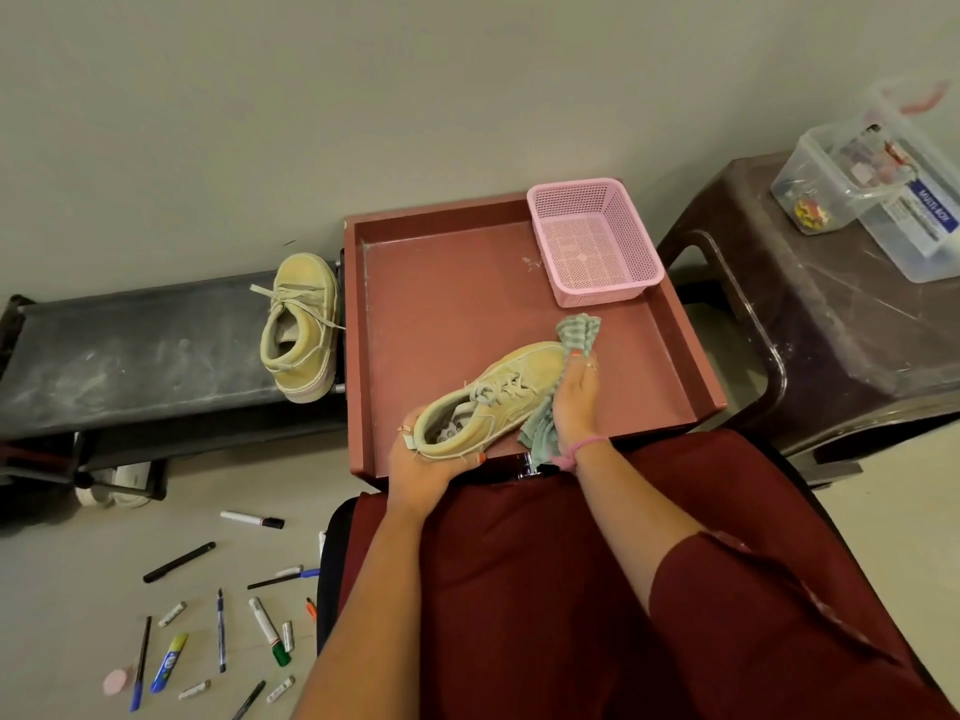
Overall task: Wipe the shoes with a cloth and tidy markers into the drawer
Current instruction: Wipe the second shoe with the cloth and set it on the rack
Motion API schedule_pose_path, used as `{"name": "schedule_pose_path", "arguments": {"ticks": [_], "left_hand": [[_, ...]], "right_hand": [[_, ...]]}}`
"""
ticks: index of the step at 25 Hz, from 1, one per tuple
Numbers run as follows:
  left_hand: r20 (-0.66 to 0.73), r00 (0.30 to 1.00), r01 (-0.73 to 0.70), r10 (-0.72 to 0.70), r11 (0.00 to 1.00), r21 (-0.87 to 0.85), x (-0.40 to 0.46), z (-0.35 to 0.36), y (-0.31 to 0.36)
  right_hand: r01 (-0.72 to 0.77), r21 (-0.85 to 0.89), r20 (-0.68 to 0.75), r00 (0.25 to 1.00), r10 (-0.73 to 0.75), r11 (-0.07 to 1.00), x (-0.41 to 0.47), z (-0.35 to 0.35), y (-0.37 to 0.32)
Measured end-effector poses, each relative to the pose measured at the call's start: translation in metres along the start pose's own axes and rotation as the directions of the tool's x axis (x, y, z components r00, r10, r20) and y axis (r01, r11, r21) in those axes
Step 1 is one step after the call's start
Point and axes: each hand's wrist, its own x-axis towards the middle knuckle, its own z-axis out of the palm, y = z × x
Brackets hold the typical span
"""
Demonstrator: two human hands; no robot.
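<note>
Dark brown plastic stool point(810, 324), standing right of the drawer; carries clear lidded storage boxes point(872, 174).

Black low shoe rack point(135, 350), along the wall at left; dusty top shelf.

Reddish-brown open drawer point(447, 283), pulled out in front of the seated person; shallow, flat-bottomed, metal handle at the near edge.

Pink perforated plastic basket point(597, 241), in the drawer's far right corner, empty.

Pale yellow-green lace-up canvas sneaker point(493, 392), held above the drawer's near edge, toe pointing away to the right. Judged light, soft in the upper, stiff at the sole; best taken by the heel and sole, as now, since the upper would likely give under pressure.

Second matching sneaker point(301, 330), on the rack's right end, touching nothing but the shelf, just beside the drawer wall.

Left hand point(421, 459), cupping the heel from beneath, fingers curled round the back of the shoe.

Right hand point(574, 397), fingers together and extended, pressing the cloth against the shoe's side near the toe.

Pale green striped cloth point(576, 330), limp and bunched, trailing out above and below the right hand.

Scattered markers and pens point(218, 626), loose on the floor at lower left, well apart from the drawer; light, rigid, apt to roll.
</note>
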Motion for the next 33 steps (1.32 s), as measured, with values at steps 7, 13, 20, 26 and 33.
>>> {"name": "schedule_pose_path", "arguments": {"ticks": [7, 13, 20, 26, 33], "left_hand": [[-0.106, 0.994, -0.004, -0.001, 0.999, -0.045, -0.006, 0.014, -0.003], [-0.115, 0.993, 0.041, -0.04, 0.999, 0.001, -0.005, 0.015, -0.004], [-0.1, 0.994, 0.047, -0.038, 0.995, 0.084, -0.009, 0.012, 0.005], [-0.161, 0.987, 0.01, -0.007, 1.0, 0.017, -0.024, 0.015, 0.011], [-0.289, 0.957, -0.016, -0.004, 0.998, -0.064, -0.045, 0.005, 0.037]], "right_hand": [[-0.179, 0.14, -0.067, 0.98, 0.19, 0.974, -0.038, 0.024, 0.008], [-0.318, 0.306, 0.118, 0.948, 0.296, 0.897, -0.064, 0.018, 0.009], [-0.565, 0.198, 0.383, 0.797, 0.467, 0.801, -0.086, -0.016, -0.003], [-0.595, 0.316, 0.408, 0.788, 0.46, 0.739, -0.067, -0.084, -0.022], [-0.557, 0.414, 0.431, 0.816, 0.384, 0.72, -0.065, -0.1, -0.056]]}}
